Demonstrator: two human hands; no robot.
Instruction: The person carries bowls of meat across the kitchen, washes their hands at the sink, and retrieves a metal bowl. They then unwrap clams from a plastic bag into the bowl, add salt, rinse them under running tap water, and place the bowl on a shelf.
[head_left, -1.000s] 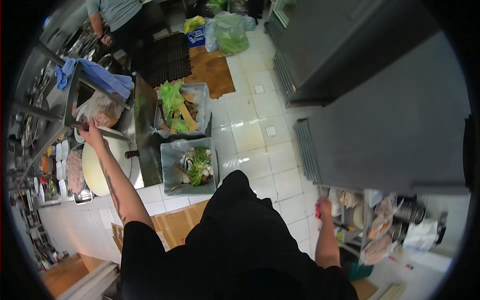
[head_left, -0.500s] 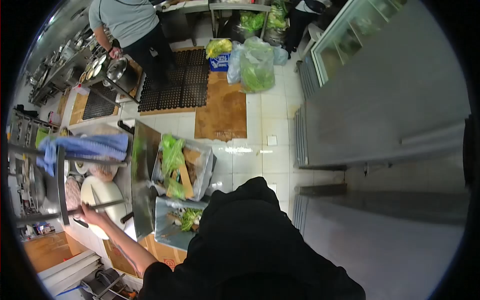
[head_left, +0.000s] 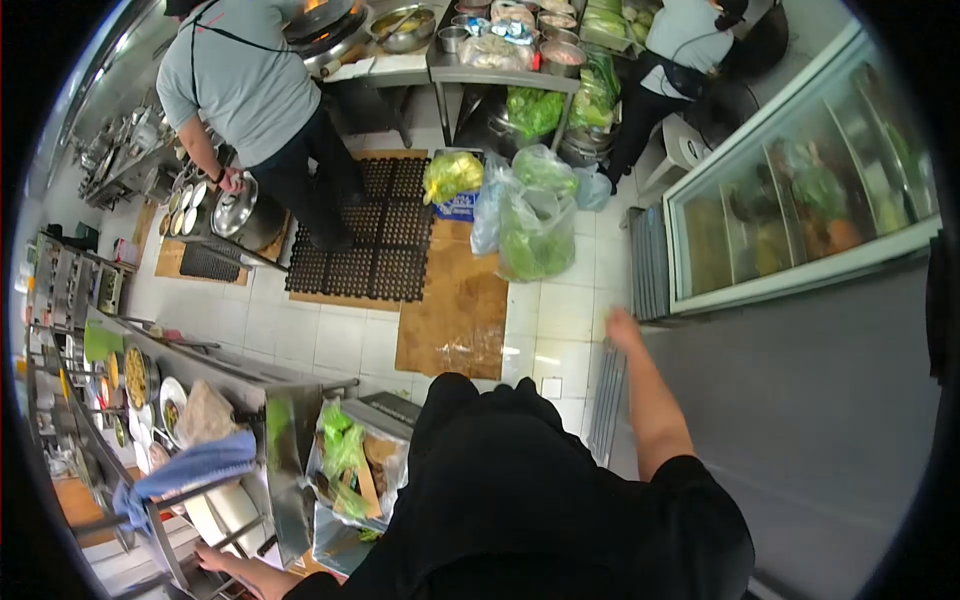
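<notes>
My left hand [head_left: 212, 558] is low at the left, beside the metal rails of a shelf frame over the counter. A white cutting board [head_left: 226, 515] lies just above it, partly covered by the rails. A blue towel [head_left: 205, 468] hangs over the upper rail. My left fingers are too small and partly hidden to read. On the right, my right hand [head_left: 622, 330] is held out beside the grey steel cabinet front, and I see nothing in it. Motion blur smears its fingers.
Bins of vegetable scraps [head_left: 345, 465] stand by the counter. Ahead are a black rubber mat [head_left: 370, 230], flattened cardboard [head_left: 455, 310] and bagged greens [head_left: 535, 225]. One person [head_left: 245, 90] holds a pot lid; another person [head_left: 690, 60] is farther right. A glass-door fridge [head_left: 800, 200] stands right.
My view has moved forward, with the counter and bins now lower in view. My left hand has shifted down from beside the cutting board. My right hand has come into view.
</notes>
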